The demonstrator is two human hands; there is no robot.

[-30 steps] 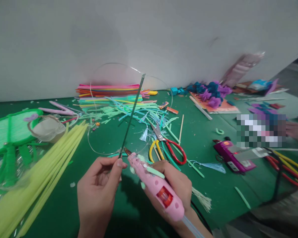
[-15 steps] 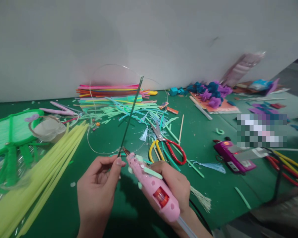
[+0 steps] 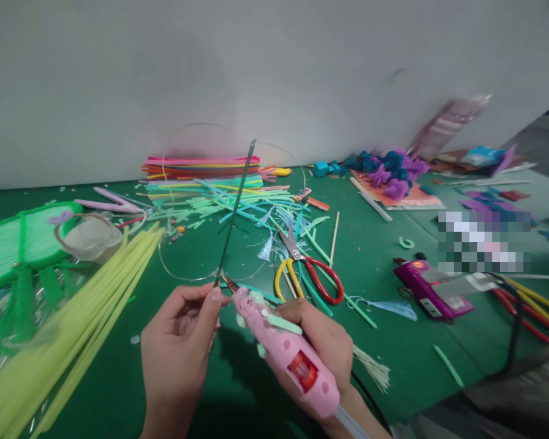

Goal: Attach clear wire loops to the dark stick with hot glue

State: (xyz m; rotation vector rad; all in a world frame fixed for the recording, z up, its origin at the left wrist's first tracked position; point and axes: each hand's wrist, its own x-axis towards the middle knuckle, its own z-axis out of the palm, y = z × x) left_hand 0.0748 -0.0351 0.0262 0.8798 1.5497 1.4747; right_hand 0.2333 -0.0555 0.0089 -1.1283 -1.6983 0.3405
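Note:
My left hand (image 3: 178, 341) pinches the lower end of a thin dark green stick (image 3: 238, 207), which leans slightly right and rises toward the wall. A thin clear wire hoop (image 3: 163, 256) is joined to this stick, one part near its top and one just above my fingers. In my right hand (image 3: 322, 332) is a pink hot glue gun (image 3: 286, 353), its grip closed in my fingers. The metal nozzle (image 3: 229, 283) is at the stick just above my left fingertips; I cannot tell whether they touch. Bits of pale green fuzzy stem cling to the gun.
Red-and-yellow-handled scissors (image 3: 297, 259) lie open beyond the gun. Yellow-green pipe cleaners (image 3: 86, 305) and a green fan-shaped piece (image 3: 32, 244) are at left. Coloured pipe cleaners (image 3: 201, 171) lie by the wall. A purple device (image 3: 432, 289) and a blue tassel (image 3: 391, 309) sit at right.
The stick's top and the hoop have shifted a little left. The glue gun's nozzle has moved slightly left along with the stick's lower end. Both hands keep their holds.

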